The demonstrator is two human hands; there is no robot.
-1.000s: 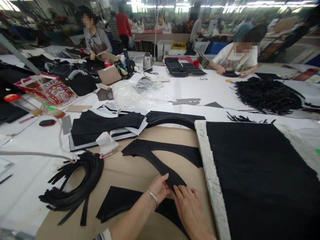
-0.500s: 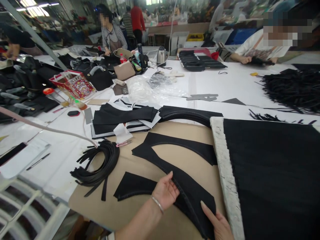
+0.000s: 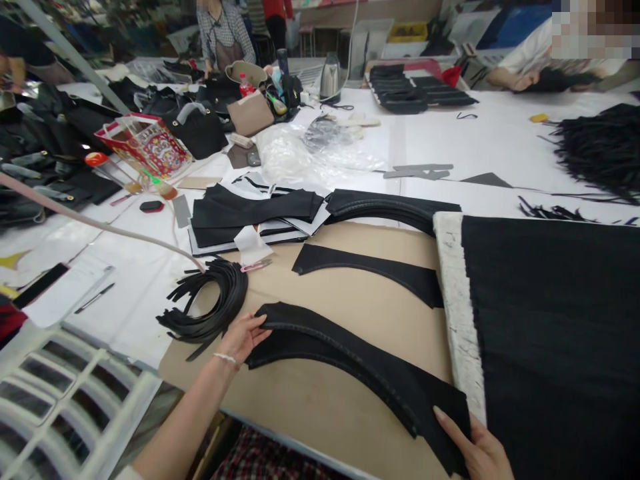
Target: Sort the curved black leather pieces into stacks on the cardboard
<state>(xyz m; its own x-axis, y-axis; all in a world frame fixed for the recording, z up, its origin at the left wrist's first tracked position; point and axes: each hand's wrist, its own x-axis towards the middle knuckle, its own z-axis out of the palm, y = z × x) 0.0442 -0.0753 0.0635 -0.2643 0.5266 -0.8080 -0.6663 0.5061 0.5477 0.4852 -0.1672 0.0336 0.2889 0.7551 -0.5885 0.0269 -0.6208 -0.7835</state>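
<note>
A long curved black leather piece (image 3: 350, 363) lies across the brown cardboard sheet (image 3: 360, 300). My left hand (image 3: 243, 337) grips its left end, fingers over the edge. My right hand (image 3: 477, 450) holds its right end at the bottom of the view, beside the white-edged black pad (image 3: 550, 333). A second curved black piece (image 3: 370, 267) lies further back on the cardboard, untouched. A coil of black straps (image 3: 215, 310) sits just left of my left hand.
Stacked black and white cut pieces (image 3: 250, 217) lie behind the cardboard. A white plastic crate (image 3: 65, 407) stands at lower left. Bags, a colourful box (image 3: 143, 143), plastic wrap and a kettle (image 3: 330, 77) crowd the far table. Other people work at the back.
The curved piece was lifted off the lower pieces and pulled toward me. My hands spread apart along it to its two ends. The view has tilted down and left.
</note>
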